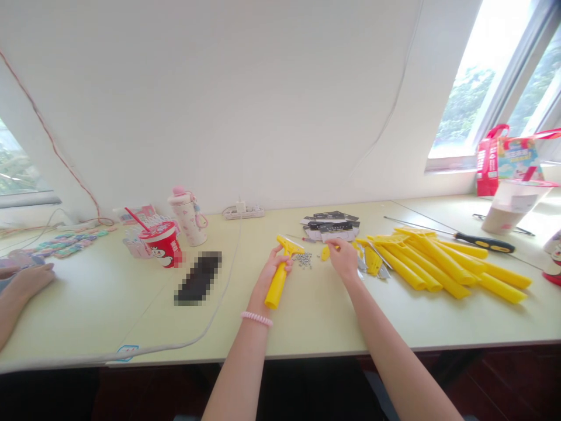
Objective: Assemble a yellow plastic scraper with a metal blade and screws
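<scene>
My left hand point(272, 272) grips a yellow plastic scraper point(275, 286) by its handle, with the T-shaped head point(290, 245) pointing up and away. My right hand point(344, 258) pinches a small yellow plastic piece point(325, 252) between its fingertips. Between my hands lies a small heap of steel screws point(303, 260). Just right of my right hand are several metal blades point(374, 260) and loose yellow parts. Further right is a large pile of yellow scraper handles point(432, 263). Black-and-white card packets point(331, 229) lie beyond my hands.
A pale yellow table point(109, 318) holds a censored phone point(198, 278), red cup point(160, 244), pink bottle point(188, 217), power strip point(242, 212) and yellow-handled screwdriver point(484, 242). A co-worker's hand point(33, 279) rests at far left. A cable point(219, 304) crosses the table.
</scene>
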The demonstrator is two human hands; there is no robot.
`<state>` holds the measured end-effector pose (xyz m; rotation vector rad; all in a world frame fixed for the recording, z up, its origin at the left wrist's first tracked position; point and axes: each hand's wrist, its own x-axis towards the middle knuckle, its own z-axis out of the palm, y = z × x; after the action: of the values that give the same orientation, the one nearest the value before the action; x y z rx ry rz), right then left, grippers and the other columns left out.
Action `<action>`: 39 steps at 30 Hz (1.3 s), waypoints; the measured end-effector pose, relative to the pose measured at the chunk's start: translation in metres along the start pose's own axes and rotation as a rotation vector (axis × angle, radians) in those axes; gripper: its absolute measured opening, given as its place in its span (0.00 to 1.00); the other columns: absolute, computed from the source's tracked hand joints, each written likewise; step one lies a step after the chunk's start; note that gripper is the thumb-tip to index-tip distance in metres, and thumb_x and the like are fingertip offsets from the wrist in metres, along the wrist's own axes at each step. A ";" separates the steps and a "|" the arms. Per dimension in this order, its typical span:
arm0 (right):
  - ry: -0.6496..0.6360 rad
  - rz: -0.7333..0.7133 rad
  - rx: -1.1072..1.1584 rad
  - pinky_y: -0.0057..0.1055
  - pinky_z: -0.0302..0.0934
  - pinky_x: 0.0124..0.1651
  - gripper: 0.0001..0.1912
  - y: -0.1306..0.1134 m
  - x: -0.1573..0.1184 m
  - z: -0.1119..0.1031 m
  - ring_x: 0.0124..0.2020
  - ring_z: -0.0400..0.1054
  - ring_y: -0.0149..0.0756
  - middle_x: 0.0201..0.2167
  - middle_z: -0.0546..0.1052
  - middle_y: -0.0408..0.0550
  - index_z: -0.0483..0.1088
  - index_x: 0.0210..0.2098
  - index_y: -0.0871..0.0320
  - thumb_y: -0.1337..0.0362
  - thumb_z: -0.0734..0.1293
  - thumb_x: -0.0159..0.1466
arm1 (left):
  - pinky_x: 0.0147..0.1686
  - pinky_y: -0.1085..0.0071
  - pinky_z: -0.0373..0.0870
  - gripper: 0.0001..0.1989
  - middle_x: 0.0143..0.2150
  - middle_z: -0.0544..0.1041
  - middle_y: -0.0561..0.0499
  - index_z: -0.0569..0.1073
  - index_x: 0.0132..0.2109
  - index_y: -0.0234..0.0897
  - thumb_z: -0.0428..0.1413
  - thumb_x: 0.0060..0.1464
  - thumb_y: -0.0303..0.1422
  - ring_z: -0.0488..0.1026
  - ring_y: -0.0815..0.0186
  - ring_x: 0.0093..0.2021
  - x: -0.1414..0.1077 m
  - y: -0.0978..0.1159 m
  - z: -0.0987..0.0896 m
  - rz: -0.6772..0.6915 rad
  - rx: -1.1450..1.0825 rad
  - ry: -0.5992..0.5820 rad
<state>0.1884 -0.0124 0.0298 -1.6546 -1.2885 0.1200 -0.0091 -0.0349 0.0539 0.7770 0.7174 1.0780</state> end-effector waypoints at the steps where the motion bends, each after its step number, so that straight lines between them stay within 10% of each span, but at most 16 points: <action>1: 0.008 -0.021 -0.058 0.33 0.55 0.41 0.15 0.004 0.001 -0.003 0.32 0.64 0.36 0.33 0.75 0.48 0.73 0.32 0.57 0.66 0.56 0.54 | 0.23 0.77 0.64 0.28 0.36 0.73 0.51 0.62 0.53 0.51 0.52 0.46 0.22 0.69 0.70 0.28 0.001 0.000 -0.001 0.015 -0.023 -0.010; 8: 0.005 -0.119 -0.370 0.34 0.51 0.44 0.15 0.020 0.008 -0.016 0.41 0.61 0.41 0.36 0.73 0.50 0.72 0.36 0.57 0.68 0.56 0.56 | 0.22 0.81 0.65 0.28 0.40 0.69 0.47 0.58 0.55 0.42 0.52 0.46 0.22 0.62 0.80 0.21 0.007 -0.006 -0.009 0.084 -0.114 -0.054; 14: -0.220 -0.383 -0.590 0.34 0.49 0.44 0.14 -0.004 0.023 0.019 0.44 0.58 0.42 0.38 0.70 0.54 0.70 0.39 0.59 0.69 0.56 0.58 | 0.20 0.83 0.63 0.31 0.39 0.68 0.47 0.51 0.57 0.42 0.51 0.47 0.20 0.62 0.81 0.21 0.021 -0.010 -0.020 0.041 -0.210 -0.044; 24: -0.250 -0.349 -0.675 0.37 0.49 0.45 0.10 -0.011 0.033 0.052 0.46 0.57 0.46 0.41 0.69 0.61 0.70 0.35 0.62 0.70 0.58 0.58 | 0.18 0.83 0.60 0.31 0.37 0.68 0.48 0.51 0.56 0.44 0.50 0.46 0.19 0.60 0.81 0.19 0.026 -0.011 -0.020 -0.017 -0.227 -0.019; 33: -0.060 -0.053 0.236 0.29 0.58 0.33 0.11 0.006 0.031 0.006 0.29 0.66 0.34 0.28 0.74 0.47 0.66 0.32 0.59 0.60 0.57 0.57 | 0.20 0.83 0.61 0.31 0.39 0.68 0.45 0.52 0.55 0.43 0.51 0.45 0.19 0.61 0.80 0.20 0.023 -0.011 -0.019 0.023 -0.205 -0.029; 39: 0.020 -0.241 0.316 0.29 0.59 0.34 0.08 -0.012 0.006 -0.012 0.29 0.66 0.33 0.28 0.72 0.46 0.65 0.31 0.57 0.61 0.58 0.58 | 0.20 0.83 0.61 0.32 0.39 0.68 0.46 0.53 0.56 0.43 0.53 0.44 0.21 0.61 0.80 0.20 0.025 -0.015 -0.024 0.044 -0.160 -0.062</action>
<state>0.1900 -0.0164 0.0470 -1.2229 -1.3658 0.1522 -0.0138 -0.0111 0.0253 0.6880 0.5562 1.1321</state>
